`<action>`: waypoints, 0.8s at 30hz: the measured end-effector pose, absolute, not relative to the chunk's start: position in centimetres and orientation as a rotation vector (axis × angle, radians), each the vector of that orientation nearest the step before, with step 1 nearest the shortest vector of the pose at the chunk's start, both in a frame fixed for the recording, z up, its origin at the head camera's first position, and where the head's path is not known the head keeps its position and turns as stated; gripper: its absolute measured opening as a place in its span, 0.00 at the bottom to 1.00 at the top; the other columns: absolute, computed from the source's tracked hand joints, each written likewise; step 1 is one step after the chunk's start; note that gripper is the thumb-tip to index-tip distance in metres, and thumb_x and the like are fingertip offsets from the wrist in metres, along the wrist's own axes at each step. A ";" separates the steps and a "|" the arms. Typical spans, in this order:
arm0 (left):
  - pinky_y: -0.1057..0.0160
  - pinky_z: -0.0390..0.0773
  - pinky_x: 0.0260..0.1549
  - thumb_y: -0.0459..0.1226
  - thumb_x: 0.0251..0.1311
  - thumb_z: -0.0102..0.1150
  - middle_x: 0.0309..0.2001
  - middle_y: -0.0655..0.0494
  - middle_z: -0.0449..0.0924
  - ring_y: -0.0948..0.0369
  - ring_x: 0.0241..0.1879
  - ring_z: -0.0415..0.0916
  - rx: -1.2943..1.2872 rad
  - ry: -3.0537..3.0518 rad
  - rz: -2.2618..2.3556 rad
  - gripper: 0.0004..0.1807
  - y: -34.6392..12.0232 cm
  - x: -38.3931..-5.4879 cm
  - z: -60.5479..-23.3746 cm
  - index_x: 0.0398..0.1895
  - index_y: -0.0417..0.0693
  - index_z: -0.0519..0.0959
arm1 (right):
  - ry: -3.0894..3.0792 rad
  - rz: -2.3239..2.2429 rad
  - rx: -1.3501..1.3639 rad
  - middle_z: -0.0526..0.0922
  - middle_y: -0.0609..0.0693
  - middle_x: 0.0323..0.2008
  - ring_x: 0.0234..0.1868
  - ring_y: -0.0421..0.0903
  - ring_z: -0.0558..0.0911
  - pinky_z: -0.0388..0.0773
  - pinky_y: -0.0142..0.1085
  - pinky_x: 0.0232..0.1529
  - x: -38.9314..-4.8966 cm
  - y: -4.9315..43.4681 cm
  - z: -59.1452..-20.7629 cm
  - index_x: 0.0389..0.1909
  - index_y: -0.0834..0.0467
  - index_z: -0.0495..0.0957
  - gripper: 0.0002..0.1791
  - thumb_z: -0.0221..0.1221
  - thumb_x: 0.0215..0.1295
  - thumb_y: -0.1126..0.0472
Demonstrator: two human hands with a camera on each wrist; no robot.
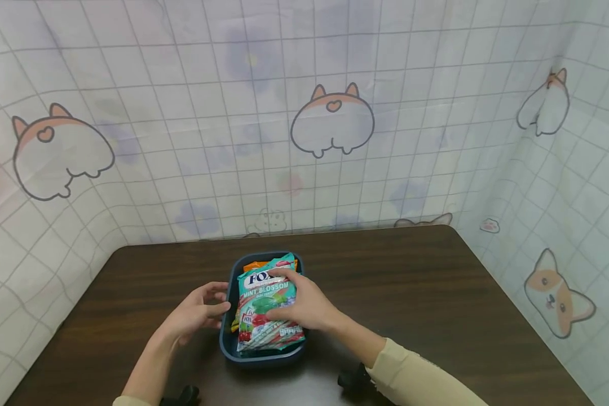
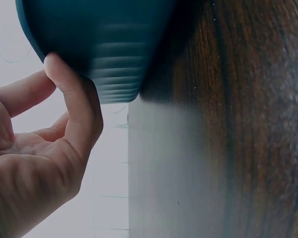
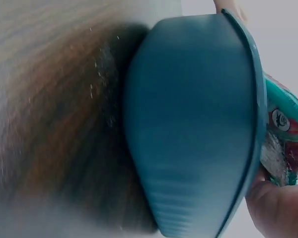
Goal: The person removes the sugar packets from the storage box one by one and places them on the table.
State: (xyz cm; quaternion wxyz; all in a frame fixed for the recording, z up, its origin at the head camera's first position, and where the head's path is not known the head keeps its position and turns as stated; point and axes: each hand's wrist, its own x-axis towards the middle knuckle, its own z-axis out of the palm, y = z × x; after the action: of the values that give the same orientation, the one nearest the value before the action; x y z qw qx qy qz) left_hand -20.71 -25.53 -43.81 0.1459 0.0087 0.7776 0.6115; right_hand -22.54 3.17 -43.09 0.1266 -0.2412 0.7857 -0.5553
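A dark blue plastic basket (image 1: 225,344) stands on the table, its ribbed side showing in the left wrist view. Lying on top in it is a teal candy bag (image 1: 266,290) lettered "MINT BLOSSOM", its end above the rim in the right wrist view. My right hand (image 1: 307,301) grips this bag from the right, thumb and fingers spread across its front. At the basket's left side, my left hand (image 1: 198,309) touches the outer rim with loosely bent fingers. An orange packet (image 1: 254,265) shows partly behind the teal bag; the rest of the contents is hidden.
The dark brown wooden table (image 1: 385,282) extends around the basket. A white grid-patterned cloth (image 1: 208,113) with cartoon animals hangs behind and beside it. Black wrist devices (image 1: 352,378) sit near both forearms.
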 end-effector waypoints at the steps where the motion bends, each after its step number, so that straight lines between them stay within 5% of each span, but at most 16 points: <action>1: 0.56 0.84 0.39 0.31 0.72 0.59 0.59 0.36 0.66 0.49 0.45 0.74 0.022 2.243 1.760 0.31 -25.5 -20.7 -43.8 0.73 0.33 0.60 | 2.286 -1.625 -0.701 0.77 0.50 0.56 0.49 0.47 0.80 0.82 0.39 0.46 -22.6 3.4 -43.0 0.72 0.45 0.69 0.41 0.75 0.59 0.55; 24: 0.55 0.84 0.40 0.32 0.73 0.59 0.58 0.36 0.67 0.50 0.45 0.76 -0.012 2.254 1.739 0.31 -25.4 -20.9 -43.9 0.74 0.34 0.60 | 2.172 -1.844 -0.456 0.71 0.61 0.63 0.53 0.55 0.79 0.82 0.43 0.47 -24.2 11.3 -41.1 0.75 0.47 0.67 0.41 0.73 0.62 0.57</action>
State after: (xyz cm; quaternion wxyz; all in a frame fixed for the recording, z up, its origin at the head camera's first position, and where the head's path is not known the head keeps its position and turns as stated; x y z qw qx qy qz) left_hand -20.94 -25.36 -43.90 0.1467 -0.0042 0.7832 0.6043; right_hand -24.22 11.29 -41.14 0.1277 -0.1566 0.7467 -0.6337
